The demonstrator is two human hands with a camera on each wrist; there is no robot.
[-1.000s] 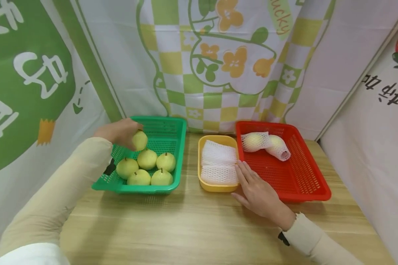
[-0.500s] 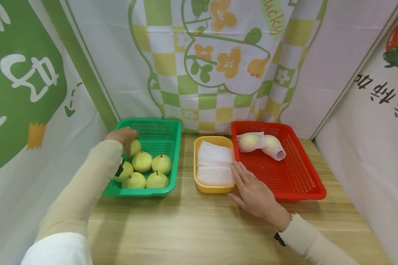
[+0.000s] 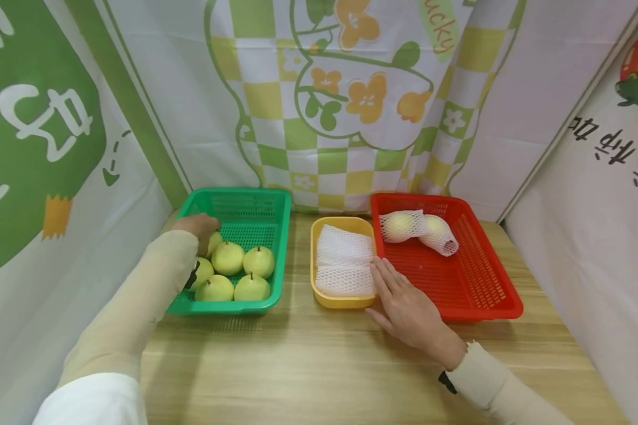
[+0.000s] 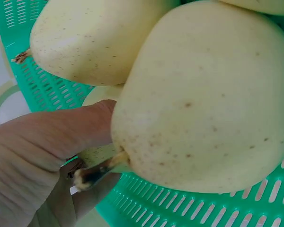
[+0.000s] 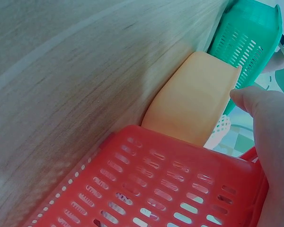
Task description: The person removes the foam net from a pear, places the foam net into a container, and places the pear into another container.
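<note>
My left hand (image 3: 194, 227) reaches down into the green basket (image 3: 283, 260), its thumb and fingers around a yellow-green pear (image 3: 214, 241) at the basket's left side. In the left wrist view that pear (image 4: 98, 155) is largely hidden behind a nearer pear (image 4: 208, 104). Several other pears (image 3: 227, 258) lie beside it toward the front. My right hand (image 3: 410, 313) lies with straight fingers at the right rim of the yellow tub (image 3: 345, 303), against the near left corner of the red basket (image 3: 502, 277). White foam fruit nets (image 3: 345, 260) fill the tub.
Two pears in foam nets (image 3: 402, 226) lie at the back left of the red basket. All three containers stand on a wooden table (image 3: 319, 366). A patterned cloth (image 3: 332, 165) hangs right behind them, with printed panels on both sides.
My left hand has lowered the pear into the green basket, down among the others. The head view has shifted slightly. My right hand has stayed in place at the tub.
</note>
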